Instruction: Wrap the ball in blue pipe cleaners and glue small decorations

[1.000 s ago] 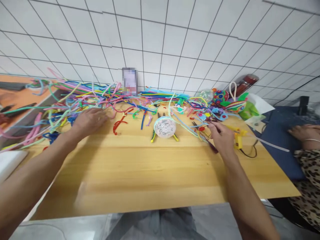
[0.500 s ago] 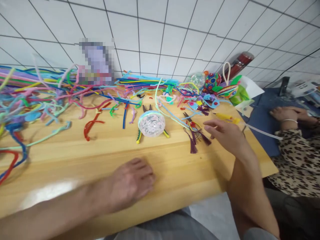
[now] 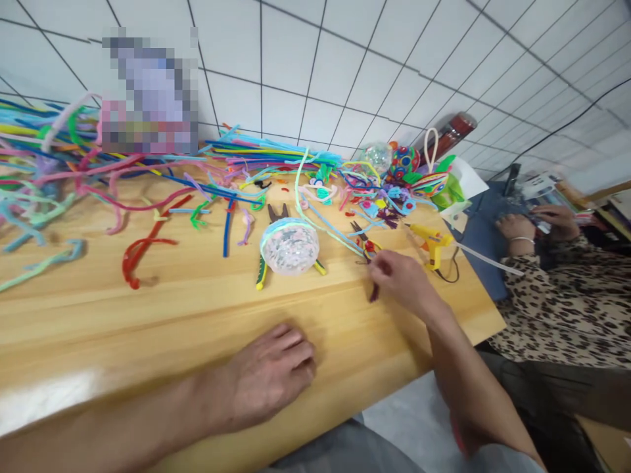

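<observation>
The dark purple tassel [image 3: 374,292] lies to the right of the clear ball [image 3: 290,248] and a little nearer the person. Its lower strands hang together in a narrow, deep plum bunch below the fingers, slightly blurred at the end; its upper part is hidden by the right hand [image 3: 407,282]. That hand's thumb and fingers are drawn narrow at the tassel, but one cannot tell whether they grip it.

The left hand [image 3: 273,378] is nearer the person than the ball and well apart from it, palm down over the wooden table [image 3: 207,328], its fingers loosely bent and close together. Its underside is hidden, so one cannot tell whether it holds anything.

The ball itself is rounded and see-through, flecked with pale white and pinkish bits, with a light blue and mint band along its far upper edge. Pliers [image 3: 261,273] with green and yellow handles show from under it, their dark tips jutting out beyond it.

Right of the ball, just past the right hand's fingers, is a dark-tipped cutting tool [image 3: 371,245] with red and yellow on it. Farther right of the ball stands out a yellow glue gun [image 3: 436,244]. Left of the ball lie a blue fuzzy stem [image 3: 226,231] and a bent red stem [image 3: 148,246].
</observation>
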